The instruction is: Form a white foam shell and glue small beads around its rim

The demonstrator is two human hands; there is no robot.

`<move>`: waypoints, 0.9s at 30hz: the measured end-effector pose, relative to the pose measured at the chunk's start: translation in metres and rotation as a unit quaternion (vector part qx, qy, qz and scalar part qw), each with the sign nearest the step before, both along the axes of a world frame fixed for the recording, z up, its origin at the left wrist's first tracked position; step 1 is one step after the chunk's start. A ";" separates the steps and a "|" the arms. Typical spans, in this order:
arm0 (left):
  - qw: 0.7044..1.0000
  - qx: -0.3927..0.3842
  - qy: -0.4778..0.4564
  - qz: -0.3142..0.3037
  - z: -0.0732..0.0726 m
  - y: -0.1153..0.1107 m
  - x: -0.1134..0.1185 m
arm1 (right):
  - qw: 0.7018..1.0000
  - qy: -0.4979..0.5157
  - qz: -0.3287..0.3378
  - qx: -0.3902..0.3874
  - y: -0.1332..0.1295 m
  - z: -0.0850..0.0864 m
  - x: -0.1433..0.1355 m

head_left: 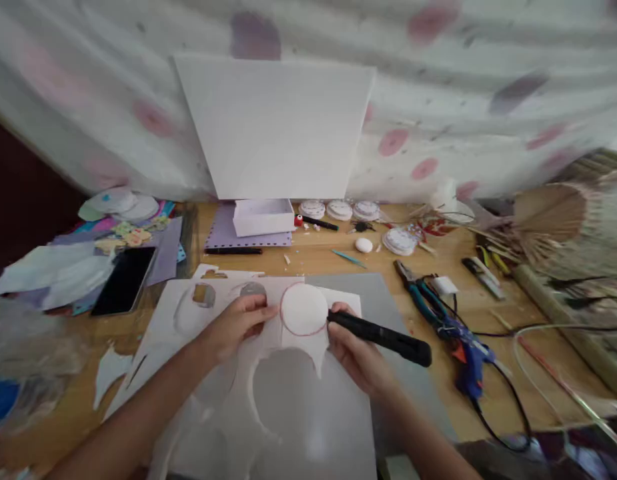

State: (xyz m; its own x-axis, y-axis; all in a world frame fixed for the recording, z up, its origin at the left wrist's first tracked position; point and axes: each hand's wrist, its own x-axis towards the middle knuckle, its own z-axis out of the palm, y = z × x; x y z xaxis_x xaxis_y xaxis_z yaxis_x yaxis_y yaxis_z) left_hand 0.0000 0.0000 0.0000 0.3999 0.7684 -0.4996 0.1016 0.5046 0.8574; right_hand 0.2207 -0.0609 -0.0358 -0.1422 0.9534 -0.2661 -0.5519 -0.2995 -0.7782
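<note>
My right hand grips a black utility knife, its front end at the right edge of a circle outlined in red. Inside that outline is a white round area, on a white foam-like sheet with curved cut-outs. Just left of the circle, my left hand has its fingers closed on the sheet, thumb and forefinger pointing at the outline. Under the sheet lies a grey mat. The knife's blade is too small to make out.
Pliers and a blue glue gun with its cord lie to the right. A phone and paper scraps are at left. Behind are a white box, several white discs and a leaning white board.
</note>
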 end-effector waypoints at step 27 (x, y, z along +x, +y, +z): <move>0.668 0.584 0.306 -0.346 0.014 -0.007 0.034 | 0.990 -0.051 -0.117 0.059 -0.026 0.009 -0.023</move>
State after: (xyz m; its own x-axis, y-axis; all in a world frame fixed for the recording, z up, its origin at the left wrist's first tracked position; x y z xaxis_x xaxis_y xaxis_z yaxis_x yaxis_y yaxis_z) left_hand 0.0342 -0.0070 0.0138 0.8566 0.5139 0.0467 0.4753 -0.8210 0.3164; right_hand 0.1972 -0.0869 -0.0270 0.1074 0.9824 -0.1526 -0.5121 -0.0769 -0.8555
